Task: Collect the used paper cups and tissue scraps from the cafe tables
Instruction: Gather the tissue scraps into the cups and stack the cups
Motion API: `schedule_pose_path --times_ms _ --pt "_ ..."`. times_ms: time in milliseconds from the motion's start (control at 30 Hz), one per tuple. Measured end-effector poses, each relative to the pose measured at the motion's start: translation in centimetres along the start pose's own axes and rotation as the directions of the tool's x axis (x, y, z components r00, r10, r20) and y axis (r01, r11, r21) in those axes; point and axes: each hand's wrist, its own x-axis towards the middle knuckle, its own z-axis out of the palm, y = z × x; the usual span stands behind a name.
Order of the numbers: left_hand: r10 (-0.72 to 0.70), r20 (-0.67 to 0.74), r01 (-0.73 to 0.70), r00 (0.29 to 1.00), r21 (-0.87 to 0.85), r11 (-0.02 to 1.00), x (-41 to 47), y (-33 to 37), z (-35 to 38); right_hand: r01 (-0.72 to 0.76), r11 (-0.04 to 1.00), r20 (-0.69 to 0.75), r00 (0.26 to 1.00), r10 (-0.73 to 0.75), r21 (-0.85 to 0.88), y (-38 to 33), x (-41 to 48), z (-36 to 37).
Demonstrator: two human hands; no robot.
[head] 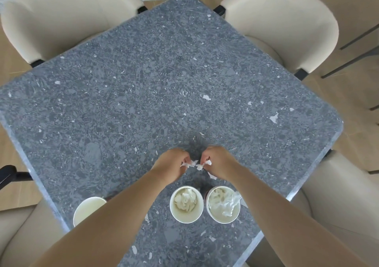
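— What sits farthest left?
— A round white paper cup (89,209) near the table's edge. Its inside is smooth and pale, and the left forearm covers part of it.
— And the surface itself?
— It's a square table (164,82) with rounded corners, in grey stone-look material flecked with white chips. Cream padded chairs (61,20) with curved backs stand around it.
— The hands?
— The left hand (171,165) has its fingers curled and pinches a crumpled white tissue scrap (189,163). Just beside it, the right hand (217,162) pinches a second scrap (203,165) the same way. The two scraps almost meet just above the tabletop. A thin torn bit (212,175) lies on the table by the right wrist.
— More cups?
— Two, nearer the person, between the forearms. The middle cup (186,204) holds a wadded lump of tissue. The right cup (223,204), just beside it, holds crumpled tissue with a wispy piece reaching its rim.
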Motion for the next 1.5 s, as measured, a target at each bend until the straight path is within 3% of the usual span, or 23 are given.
schedule_pose_path --times_ms 133,333,467,600,767,967,1167,1367,1500 --pt "-0.005 -0.105 -0.005 0.994 -0.099 0.995 -1.4 1.1 -2.2 0.003 0.995 -0.103 0.995 0.007 0.103 -0.6 -1.3 -1.1" --pt "0.001 -0.173 -0.041 0.985 -0.232 0.972 -6.0 3.8 -4.0 0.165 0.965 -0.364 0.928 -0.082 0.205 -4.0 -5.2 -3.1" --pt "0.005 -0.179 -0.044 0.984 -0.215 0.976 -9.8 5.0 -2.9 0.160 0.944 -0.468 0.884 -0.007 0.288 -5.2 -9.1 -1.9" --pt "-0.001 -0.157 -0.018 0.988 -0.124 0.992 -12.1 5.3 -2.1 0.127 0.946 -0.472 0.881 0.030 0.298 -6.2 -11.4 -0.3" --pt "-0.012 -0.251 -0.015 0.968 -0.108 0.994 -14.6 4.0 -2.4 0.101 0.945 -0.505 0.860 0.075 0.312 -8.1 -12.2 1.1" --pt "-0.102 -0.333 0.062 0.938 -0.128 0.990 -17.8 0.7 -3.2 0.080 0.952 -0.398 0.916 0.046 0.295 -9.3 -12.6 3.3" --pt "-0.143 -0.333 0.113 0.932 -0.109 0.988 -19.1 -0.8 -3.1 0.058 0.955 -0.390 0.918 0.063 0.292 -8.8 -13.8 3.9" --pt "-0.200 -0.358 0.204 0.912 -0.027 0.979 -20.1 -2.6 -2.6 0.136 0.989 -0.258 0.959 -0.118 0.056 -9.7 -13.9 4.7" --pt "-0.307 -0.312 0.330 0.899 0.023 0.944 -20.6 -4.2 -2.0 0.106 0.988 -0.208 0.970 -0.128 -0.111 -10.4 -13.5 5.4"
